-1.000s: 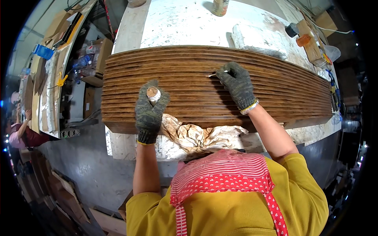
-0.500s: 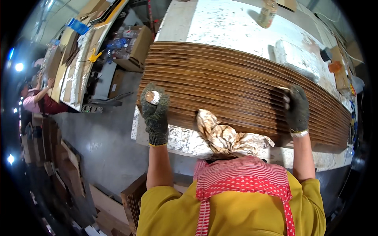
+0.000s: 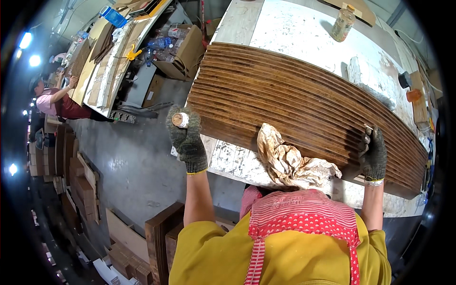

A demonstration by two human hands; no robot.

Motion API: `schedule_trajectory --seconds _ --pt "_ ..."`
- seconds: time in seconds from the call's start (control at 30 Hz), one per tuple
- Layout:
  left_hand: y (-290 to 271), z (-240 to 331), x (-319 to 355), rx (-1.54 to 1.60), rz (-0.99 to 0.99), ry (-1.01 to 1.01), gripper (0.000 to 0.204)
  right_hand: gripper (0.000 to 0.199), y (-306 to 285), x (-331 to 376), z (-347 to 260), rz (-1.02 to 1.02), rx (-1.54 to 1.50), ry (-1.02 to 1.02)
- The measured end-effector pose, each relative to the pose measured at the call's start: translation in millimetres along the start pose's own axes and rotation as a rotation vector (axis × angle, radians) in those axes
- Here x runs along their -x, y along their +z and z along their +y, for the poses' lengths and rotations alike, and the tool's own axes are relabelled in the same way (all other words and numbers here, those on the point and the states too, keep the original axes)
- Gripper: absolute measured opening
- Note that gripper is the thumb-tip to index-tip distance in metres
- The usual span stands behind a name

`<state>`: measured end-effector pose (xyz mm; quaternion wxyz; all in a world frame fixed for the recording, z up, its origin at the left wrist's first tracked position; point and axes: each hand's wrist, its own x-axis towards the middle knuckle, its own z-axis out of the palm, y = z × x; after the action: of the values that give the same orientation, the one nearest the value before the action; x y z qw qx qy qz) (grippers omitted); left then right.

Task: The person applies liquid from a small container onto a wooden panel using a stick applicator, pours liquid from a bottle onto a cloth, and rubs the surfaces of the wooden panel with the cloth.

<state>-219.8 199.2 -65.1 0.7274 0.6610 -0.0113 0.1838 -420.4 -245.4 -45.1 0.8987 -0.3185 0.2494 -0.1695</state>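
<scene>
At the left end of the work, the left hand (image 3: 186, 138), in a dark knitted glove, is closed around a small round tan-capped container (image 3: 180, 119), held upright just off the near corner of the stack of long brown ribbed wooden strips (image 3: 304, 102). The right hand (image 3: 373, 154), gloved alike, is curled over the near edge of the stack toward its right end, fingers (image 3: 378, 142) wrapped on the topmost strips; a small pale item shows at the fingertips, too small to identify.

Change over the last second: the right hand has travelled from the middle of the stack to its right end, while the left hand has kept the container gripped and drifted off the stack face to the left corner. Judged from this, the hands now span the stack along its length, a placement suited to bracing or shifting it rather than working one spot.

The stack lies flat on a white, paint-stained worktable (image 3: 294, 33). Its strips are dark brown with lighter worn streaks, laid edge to edge in parallel ridges. A crumpled stained tan cloth (image 3: 287, 164) rests against the near edge, between the hands. A plastic bottle (image 3: 343, 23) stands on the far side of the table. Another person in a pink top (image 3: 51, 99) works at a bench far to the left.
</scene>
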Motion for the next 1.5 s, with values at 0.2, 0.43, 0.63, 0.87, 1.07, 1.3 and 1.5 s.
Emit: schedule_trajectory --seconds 0.2,0.43,0.63,0.87,1.07,1.3,1.5 --pt "-22.7 1.5 1.4 -0.025 0.174 -0.082 0.049 0.026 -32.6 22.0 -23.2 0.119 0.051 -0.077" --pt "11.6 12.0 23.1 -0.084 -0.016 -0.032 0.044 0.013 -68.2 67.8 -54.9 0.049 -0.024 -0.203" --pt "123.8 51.2 102.6 0.104 -0.615 -0.299 0.039 0.013 -112.6 117.7 -80.5 0.263 -0.076 -0.436" --pt "210.9 59.8 181.2 0.120 -0.951 -0.234 0.044 0.012 -164.7 166.0 -79.3 0.411 -0.084 -0.566" --pt "244.5 70.1 242.9 0.125 -1.061 -0.345 0.040 0.010 -212.2 189.6 -101.7 0.444 -0.155 -0.596" --pt "285.3 78.9 354.4 0.028 -1.193 -0.315 0.045 0.011 -263.3 193.1 -158.9 0.371 -0.061 -0.536" --pt "323.5 80.9 421.9 0.092 -1.270 -0.513 0.046 0.009 -299.8 196.3 -195.1 0.365 -0.042 -0.464"
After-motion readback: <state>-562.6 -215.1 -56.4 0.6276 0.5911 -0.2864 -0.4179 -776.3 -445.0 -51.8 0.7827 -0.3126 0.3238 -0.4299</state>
